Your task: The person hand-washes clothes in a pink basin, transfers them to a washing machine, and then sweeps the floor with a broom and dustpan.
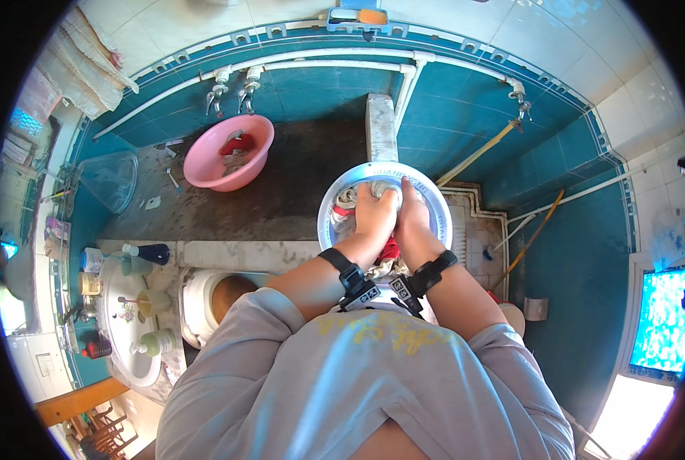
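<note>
Both of my hands are over a pale blue-white basin (443, 201) in front of me. My left hand (375, 211) grips a bunched pale cloth (384, 187). Pressed close beside it, my right hand (414, 208) closes on the same cloth from the other side. More fabric lies in the basin, including a red piece (389, 249) below my wrists and pale cloth around it. My palms and forearms cover much of the bundle. Black straps with small printed tags circle both wrists.
A pink basin (201, 172) with red and grey cloth rests on the dark ledge (314, 178), under two metal taps (219, 95). At left is a white washbasin (121, 339) with bottles and cups. A hose (474, 154) hangs from the right tap; a stick (535, 233) leans nearby.
</note>
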Tool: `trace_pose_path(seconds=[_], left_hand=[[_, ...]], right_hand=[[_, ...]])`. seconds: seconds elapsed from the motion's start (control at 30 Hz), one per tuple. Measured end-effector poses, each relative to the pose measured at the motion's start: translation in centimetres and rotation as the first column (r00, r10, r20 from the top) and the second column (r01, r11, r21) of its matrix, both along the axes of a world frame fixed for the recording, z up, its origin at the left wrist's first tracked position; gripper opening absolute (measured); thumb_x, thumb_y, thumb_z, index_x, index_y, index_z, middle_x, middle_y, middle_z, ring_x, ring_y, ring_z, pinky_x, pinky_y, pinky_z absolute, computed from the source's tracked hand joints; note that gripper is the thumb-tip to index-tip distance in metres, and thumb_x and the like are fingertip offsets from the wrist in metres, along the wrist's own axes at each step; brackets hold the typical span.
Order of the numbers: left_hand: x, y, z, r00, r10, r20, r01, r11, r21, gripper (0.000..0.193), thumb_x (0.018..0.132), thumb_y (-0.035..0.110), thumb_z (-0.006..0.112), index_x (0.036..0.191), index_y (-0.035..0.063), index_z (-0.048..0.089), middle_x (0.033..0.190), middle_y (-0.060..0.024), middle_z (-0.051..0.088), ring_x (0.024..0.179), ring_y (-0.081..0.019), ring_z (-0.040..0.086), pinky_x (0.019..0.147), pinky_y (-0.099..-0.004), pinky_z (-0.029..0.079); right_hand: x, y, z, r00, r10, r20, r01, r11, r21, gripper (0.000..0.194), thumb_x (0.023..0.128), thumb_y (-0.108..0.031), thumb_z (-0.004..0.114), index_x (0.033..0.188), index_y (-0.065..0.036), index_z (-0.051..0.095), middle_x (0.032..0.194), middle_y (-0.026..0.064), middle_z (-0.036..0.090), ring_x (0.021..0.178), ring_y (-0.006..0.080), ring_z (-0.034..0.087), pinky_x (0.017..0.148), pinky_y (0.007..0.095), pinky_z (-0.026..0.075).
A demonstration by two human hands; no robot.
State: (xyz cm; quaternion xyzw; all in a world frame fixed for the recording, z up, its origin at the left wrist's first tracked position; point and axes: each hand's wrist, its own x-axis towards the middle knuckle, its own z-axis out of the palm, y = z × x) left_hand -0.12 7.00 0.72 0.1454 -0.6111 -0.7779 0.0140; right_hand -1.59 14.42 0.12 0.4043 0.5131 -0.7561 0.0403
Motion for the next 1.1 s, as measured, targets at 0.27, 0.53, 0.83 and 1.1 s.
trace_pose_path(seconds=[0.27,0.53,0.83,1.1], left_hand=[[-1.1,-0.3,-2.8,0.809,-0.418,0.414,0.138,0.819,0.557,0.031,0.091,0.037,0.046,0.097,0.0110,0.062,0.090,-0.0085,0.065,0.082,-0.0222,0.063,0.072,-0.0355,0.050],[-0.7,-3.0,-1.6,0.800,-0.545,0.252,0.290,0.718,0.633,0.022,0.092,0.021,0.045,0.100,0.0078,0.060,0.097,-0.0079,0.066,0.093,-0.0211,0.064,0.084,-0.0358,0.050],[1.0,-2.0,1.2,0.967,-0.255,-0.012,0.254,0.954,0.158,0.046,0.087,0.016,0.070,0.120,0.0008,0.043,0.110,-0.0137,0.060,0.105,-0.0189,0.059,0.090,-0.0340,0.049],[1.6,-3.7,0.7,0.860,-0.411,-0.302,0.294,0.884,-0.364,0.062,0.080,0.018,0.077,0.123,-0.0009,0.037,0.110,-0.0127,0.060,0.100,-0.0222,0.060,0.088,-0.0353,0.048]], right_hand=[[1.7,-0.1,-0.8,0.943,0.326,-0.072,-0.170,0.654,0.737,0.037,0.081,-0.030,0.062,0.091,0.005,0.068,0.083,0.0252,0.068,0.083,0.0374,0.068,0.079,0.0395,0.052],[2.0,2.0,-0.8,0.823,0.421,-0.383,-0.157,0.815,0.557,0.030,0.096,-0.030,0.052,0.097,-0.002,0.062,0.085,0.0067,0.064,0.080,0.0209,0.061,0.074,0.0318,0.048],[2.4,1.2,-0.5,0.924,0.293,-0.244,-0.246,0.947,0.205,0.043,0.102,-0.033,0.034,0.136,-0.007,0.043,0.128,0.0155,0.052,0.114,0.0250,0.054,0.098,0.0378,0.043],[1.7,2.3,2.2,0.959,0.267,-0.091,-0.259,0.708,-0.656,0.033,0.098,-0.025,0.035,0.122,-0.010,0.052,0.124,0.0138,0.058,0.115,0.0336,0.055,0.095,0.0504,0.047]])
